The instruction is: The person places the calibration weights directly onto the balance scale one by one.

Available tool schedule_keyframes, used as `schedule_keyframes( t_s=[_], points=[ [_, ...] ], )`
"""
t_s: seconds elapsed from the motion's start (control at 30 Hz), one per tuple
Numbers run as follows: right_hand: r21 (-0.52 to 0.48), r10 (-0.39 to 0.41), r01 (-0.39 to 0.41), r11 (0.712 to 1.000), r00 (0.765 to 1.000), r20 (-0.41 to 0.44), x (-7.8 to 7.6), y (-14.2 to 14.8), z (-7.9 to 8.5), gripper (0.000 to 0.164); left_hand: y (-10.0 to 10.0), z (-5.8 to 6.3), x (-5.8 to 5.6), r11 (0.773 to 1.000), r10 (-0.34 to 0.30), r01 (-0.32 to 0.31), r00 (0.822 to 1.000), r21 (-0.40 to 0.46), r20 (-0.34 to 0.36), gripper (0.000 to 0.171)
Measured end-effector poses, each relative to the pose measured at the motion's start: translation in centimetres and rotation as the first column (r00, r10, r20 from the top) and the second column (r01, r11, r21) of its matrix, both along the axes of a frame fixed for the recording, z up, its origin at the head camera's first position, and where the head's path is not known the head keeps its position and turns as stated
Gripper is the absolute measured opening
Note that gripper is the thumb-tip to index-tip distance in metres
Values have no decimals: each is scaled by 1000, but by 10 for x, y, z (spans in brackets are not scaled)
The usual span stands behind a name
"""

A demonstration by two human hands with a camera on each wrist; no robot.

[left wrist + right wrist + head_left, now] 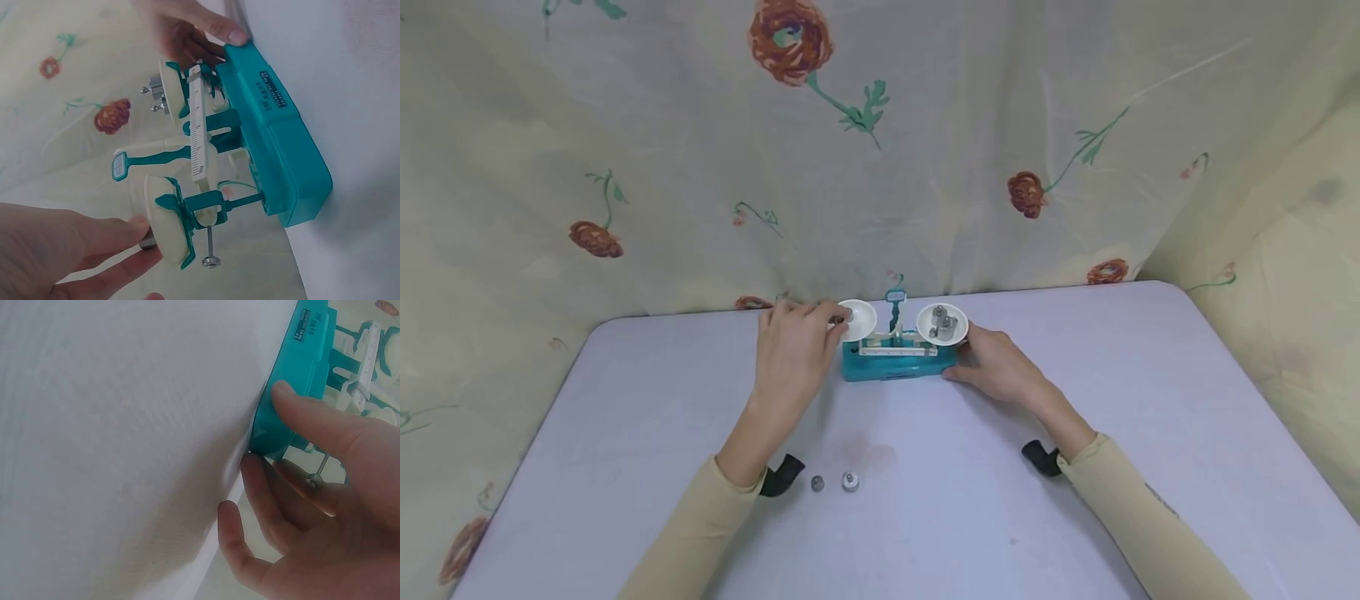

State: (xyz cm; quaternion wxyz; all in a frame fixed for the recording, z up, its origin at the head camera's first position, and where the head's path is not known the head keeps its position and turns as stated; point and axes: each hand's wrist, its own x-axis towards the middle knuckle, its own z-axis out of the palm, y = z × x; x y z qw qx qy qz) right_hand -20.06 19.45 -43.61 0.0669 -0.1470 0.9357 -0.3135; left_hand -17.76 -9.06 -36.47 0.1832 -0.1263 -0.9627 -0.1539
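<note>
A teal balance scale [891,368] with two white pans stands near the back of the table. My left hand [793,350] is at the left pan [865,317], pinching a small metal weight [148,240] between thumb and fingers; the weight is at the pan's dish side, and whether it touches the pan I cannot tell. Several metal weights [945,322] sit in the right pan [958,333]. At the scale's right end my right hand [996,364] grips the base, thumb on its front face [294,406] and some fingers round the end.
Two more metal weights, a smaller one [817,483] and a larger one [850,481], stand on the pale tabletop [940,517] towards the front. Behind the table hangs a flowered cloth [925,192]. Black wrist pieces [782,476] show by both sleeves.
</note>
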Motion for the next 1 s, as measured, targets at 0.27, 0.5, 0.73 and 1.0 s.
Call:
schedule_keyframes(
  t_s=[0.27,0.5,0.73,1.0],
  points=[
    [3,-3,3,1000,1000,2,0,-1,1,75,3,-4,-3,999,36,-36,999,-4,-20,20],
    [11,-2,2,1000,1000,4,0,0,0,73,5,-6,-6,1000,23,-23,999,9,-31,17],
    [13,-4,4,1000,1000,9,0,0,1,73,5,-8,-6,1000,27,-27,999,10,-23,17],
    [7,-5,4,1000,1000,10,0,-1,1,72,4,-9,-6,999,24,-23,999,31,-38,14]
  ],
)
